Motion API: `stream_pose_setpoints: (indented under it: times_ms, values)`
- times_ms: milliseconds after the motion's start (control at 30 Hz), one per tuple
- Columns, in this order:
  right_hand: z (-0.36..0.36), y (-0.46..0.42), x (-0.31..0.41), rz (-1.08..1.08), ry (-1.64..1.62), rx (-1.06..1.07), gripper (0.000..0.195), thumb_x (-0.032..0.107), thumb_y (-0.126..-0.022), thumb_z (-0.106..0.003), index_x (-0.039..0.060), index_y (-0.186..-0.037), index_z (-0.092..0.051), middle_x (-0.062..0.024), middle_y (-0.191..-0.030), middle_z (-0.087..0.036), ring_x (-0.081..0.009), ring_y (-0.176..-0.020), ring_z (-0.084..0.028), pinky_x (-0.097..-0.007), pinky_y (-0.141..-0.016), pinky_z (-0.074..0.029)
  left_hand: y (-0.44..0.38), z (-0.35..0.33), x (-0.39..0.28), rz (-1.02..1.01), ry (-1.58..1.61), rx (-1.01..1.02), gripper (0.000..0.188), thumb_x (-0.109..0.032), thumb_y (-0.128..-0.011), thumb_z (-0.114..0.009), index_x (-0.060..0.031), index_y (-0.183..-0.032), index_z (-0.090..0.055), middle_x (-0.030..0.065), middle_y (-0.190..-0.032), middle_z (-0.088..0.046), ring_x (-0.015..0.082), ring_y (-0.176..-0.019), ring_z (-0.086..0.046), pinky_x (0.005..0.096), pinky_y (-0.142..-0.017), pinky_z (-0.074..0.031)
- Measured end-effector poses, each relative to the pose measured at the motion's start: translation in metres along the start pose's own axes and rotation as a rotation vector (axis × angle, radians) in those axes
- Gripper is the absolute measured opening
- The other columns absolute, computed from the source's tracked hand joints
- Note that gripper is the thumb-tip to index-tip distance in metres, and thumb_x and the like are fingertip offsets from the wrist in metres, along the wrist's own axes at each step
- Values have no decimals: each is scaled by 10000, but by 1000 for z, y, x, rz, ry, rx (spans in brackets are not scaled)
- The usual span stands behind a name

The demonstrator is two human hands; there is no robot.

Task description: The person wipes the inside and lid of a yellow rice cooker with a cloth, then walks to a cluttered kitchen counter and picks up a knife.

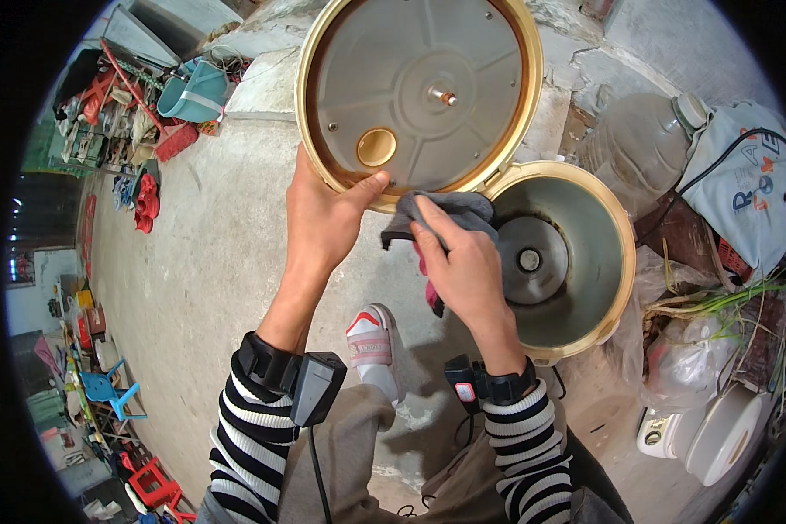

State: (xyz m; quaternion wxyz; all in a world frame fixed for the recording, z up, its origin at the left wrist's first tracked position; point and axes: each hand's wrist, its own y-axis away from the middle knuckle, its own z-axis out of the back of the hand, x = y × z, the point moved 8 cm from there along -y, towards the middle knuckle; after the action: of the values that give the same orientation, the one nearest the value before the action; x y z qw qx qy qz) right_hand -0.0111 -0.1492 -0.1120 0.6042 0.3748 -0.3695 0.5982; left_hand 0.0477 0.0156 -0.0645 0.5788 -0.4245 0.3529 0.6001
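The raised lid of a rice cooker (412, 78) shows its metal inner side, with brown stains around its rim. My left hand (331, 209) grips the lid's lower left edge, thumb on the inner rim. In my right hand (462, 262) is a grey cloth (449, 206) with dark and pink-red parts, pressed to the lid's bottom edge near the hinge. Right of that hand, the cooker's body (596, 262) stands uncovered without an inner pot; its heating plate (530, 262) is visible, with dark grime around it.
A large plastic bottle (642, 141), a light blue bag (737, 190), green onions (727, 304) and a white appliance (668, 432) lie at the right. Far left are a blue bucket (196, 95), a red broom (175, 141) and a blue chair (110, 390). Cables hang near my legs.
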Motion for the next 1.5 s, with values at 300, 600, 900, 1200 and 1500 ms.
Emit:
stream_pose_setpoints:
  times_ms: [300, 600, 900, 1200, 1500]
  values:
    - [25, -10, -21, -106, 191, -144, 307, 258, -919, -602, 95, -1173, -658, -238, -917, -655, -427, -869, -627, -432, -726, -514, 3, 1, -6, -47, -39, -15, 531, -37, -769, -760, 4, -1221, -484, 141, -1094, -663, 213, -998, -652, 330, -864, -511]
    - [-3, 0, -7, -29, -149, -149, 363, 248, -947, -560, -13, -1196, -598, -242, -650, -602, -420, -638, -628, -464, -575, -474, 2, 1, -4, -47, -55, -44, 538, -55, -757, -769, -10, -1207, -478, 156, -1073, -673, 259, -993, -666, 360, -859, -512]
    - [-6, 3, 0, 15, 3, -24, 334, 266, -929, -576, 131, -1232, -622, -214, -646, -618, -400, -602, -629, -472, -548, -481, 1, 0, -5, -39, -59, -12, 545, -50, -766, -765, -6, -1224, -473, 160, -1094, -666, 248, -1002, -662, 351, -864, -514]
    - [50, -32, -31, 82, 539, -39, 312, 267, -930, -553, 207, -1233, -603, -224, -691, -634, -435, -668, -627, -538, -602, -485, 4, 0, -12, -94, -73, -27, 507, -72, -785, -756, -6, -1203, -477, 157, -1069, -668, 269, -984, -667, 355, -838, -516]
    - [13, -8, -19, 52, 97, -22, 397, 285, -959, -525, 12, -1242, -579, -265, -692, -614, -448, -679, -621, -511, -612, -477, 3, 0, -11, -98, -134, -52, 547, -100, -763, -771, -18, -1212, -469, 168, -1073, -666, 318, -991, -666, 379, -830, -513]
